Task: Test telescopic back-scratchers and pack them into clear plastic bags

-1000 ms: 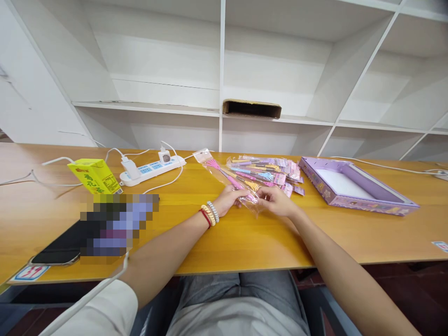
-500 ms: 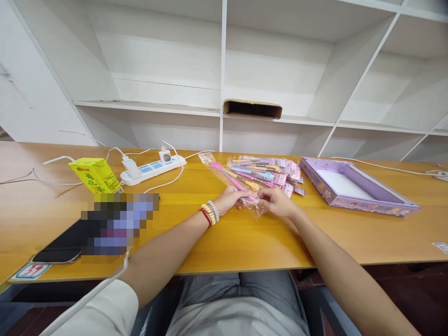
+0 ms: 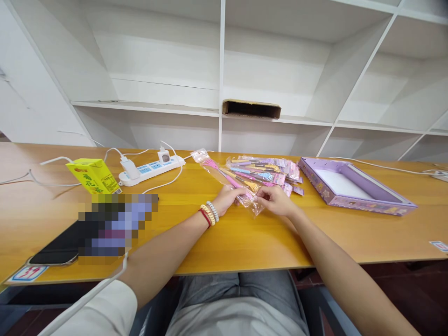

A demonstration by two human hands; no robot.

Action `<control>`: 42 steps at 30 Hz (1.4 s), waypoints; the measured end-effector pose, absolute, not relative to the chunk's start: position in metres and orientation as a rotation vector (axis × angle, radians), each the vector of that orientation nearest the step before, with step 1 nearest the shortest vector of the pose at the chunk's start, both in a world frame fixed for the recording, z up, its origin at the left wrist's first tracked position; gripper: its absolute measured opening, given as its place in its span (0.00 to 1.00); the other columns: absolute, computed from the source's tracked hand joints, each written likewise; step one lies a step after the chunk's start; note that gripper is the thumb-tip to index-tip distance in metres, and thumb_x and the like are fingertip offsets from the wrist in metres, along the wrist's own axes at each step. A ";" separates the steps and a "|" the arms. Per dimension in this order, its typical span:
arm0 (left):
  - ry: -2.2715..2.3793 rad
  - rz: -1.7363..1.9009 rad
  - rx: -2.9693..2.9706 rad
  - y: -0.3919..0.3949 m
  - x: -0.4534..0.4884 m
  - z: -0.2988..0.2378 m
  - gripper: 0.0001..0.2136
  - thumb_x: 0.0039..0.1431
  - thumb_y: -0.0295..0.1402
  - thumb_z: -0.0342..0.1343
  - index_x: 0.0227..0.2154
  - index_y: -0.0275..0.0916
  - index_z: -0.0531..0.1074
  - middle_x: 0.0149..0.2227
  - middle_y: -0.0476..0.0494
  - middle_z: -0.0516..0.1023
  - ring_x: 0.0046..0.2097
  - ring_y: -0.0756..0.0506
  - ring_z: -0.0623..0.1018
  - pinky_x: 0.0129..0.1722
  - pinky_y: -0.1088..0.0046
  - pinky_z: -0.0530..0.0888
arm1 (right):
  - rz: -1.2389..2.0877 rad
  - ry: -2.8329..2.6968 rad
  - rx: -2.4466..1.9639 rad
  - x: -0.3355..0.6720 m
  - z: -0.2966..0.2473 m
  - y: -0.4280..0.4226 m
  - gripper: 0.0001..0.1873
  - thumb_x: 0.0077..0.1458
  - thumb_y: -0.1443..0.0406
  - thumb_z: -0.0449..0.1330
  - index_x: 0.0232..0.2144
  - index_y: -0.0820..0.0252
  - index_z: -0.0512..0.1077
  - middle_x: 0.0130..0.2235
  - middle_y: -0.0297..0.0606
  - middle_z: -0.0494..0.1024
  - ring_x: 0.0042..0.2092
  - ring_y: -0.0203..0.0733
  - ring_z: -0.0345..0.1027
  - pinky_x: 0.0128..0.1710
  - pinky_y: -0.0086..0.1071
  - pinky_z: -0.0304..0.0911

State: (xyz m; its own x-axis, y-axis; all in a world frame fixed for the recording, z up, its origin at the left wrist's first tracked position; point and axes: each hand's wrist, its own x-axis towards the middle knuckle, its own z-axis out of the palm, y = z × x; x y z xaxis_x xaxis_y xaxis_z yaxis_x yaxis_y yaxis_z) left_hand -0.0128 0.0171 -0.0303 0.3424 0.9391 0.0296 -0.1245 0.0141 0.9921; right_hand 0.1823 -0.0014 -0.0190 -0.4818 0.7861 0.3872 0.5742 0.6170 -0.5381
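A pink back scratcher (image 3: 230,179) in a clear plastic sleeve slants over the table, its fork-like end up and to the left. My left hand (image 3: 227,200) is closed round it near its lower part. With a pinch, my right hand (image 3: 275,199) grips the crinkled lower end of the plastic sleeve (image 3: 257,205). Right behind my hands lies a pile of similar wrapped back scratchers (image 3: 268,176), in yellow, blue, pink and purple, with printed cards at their right ends.
A shallow purple box (image 3: 364,208) stands to the right. On the left are a yellow carton (image 3: 93,175), a white power strip (image 3: 154,169) with plugs and cables, and a black phone (image 3: 56,245) beside a blurred patch. A brown cardboard box (image 3: 252,109) sits on the white shelf behind.
The upper end of the wrapped pink back scratcher has swung slightly left and up. Both hands keep hold in nearly the same place.
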 end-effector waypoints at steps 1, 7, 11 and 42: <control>0.873 1.038 1.269 0.018 -0.013 -0.032 0.10 0.43 0.36 0.60 0.21 0.32 0.71 0.19 0.48 0.70 0.22 0.53 0.68 0.20 0.77 0.61 | 0.443 -2.223 -1.070 0.183 -0.019 0.000 0.10 0.53 0.60 0.56 0.25 0.61 0.68 0.23 0.32 0.70 0.25 0.32 0.60 0.26 0.27 0.55; 0.973 1.111 1.285 0.028 -0.016 -0.039 0.10 0.42 0.37 0.60 0.21 0.33 0.70 0.20 0.48 0.71 0.23 0.52 0.68 0.21 0.77 0.62 | 0.125 -2.082 -1.188 0.201 -0.024 0.017 0.10 0.52 0.58 0.56 0.30 0.59 0.70 0.34 0.39 0.74 0.38 0.41 0.66 0.40 0.34 0.60; 1.030 1.136 1.304 0.029 -0.016 -0.038 0.11 0.42 0.37 0.60 0.21 0.34 0.69 0.20 0.49 0.70 0.22 0.52 0.68 0.19 0.77 0.62 | -0.089 -1.887 -1.457 0.221 -0.035 0.036 0.14 0.51 0.57 0.56 0.36 0.60 0.70 0.44 0.45 0.71 0.49 0.47 0.62 0.50 0.38 0.56; 1.071 1.113 1.405 0.022 -0.015 -0.034 0.11 0.42 0.38 0.61 0.21 0.36 0.67 0.19 0.51 0.68 0.21 0.53 0.67 0.19 0.77 0.61 | -0.075 -1.797 -1.953 0.230 -0.049 0.044 0.30 0.45 0.51 0.59 0.48 0.61 0.65 0.49 0.51 0.68 0.50 0.55 0.61 0.46 0.42 0.58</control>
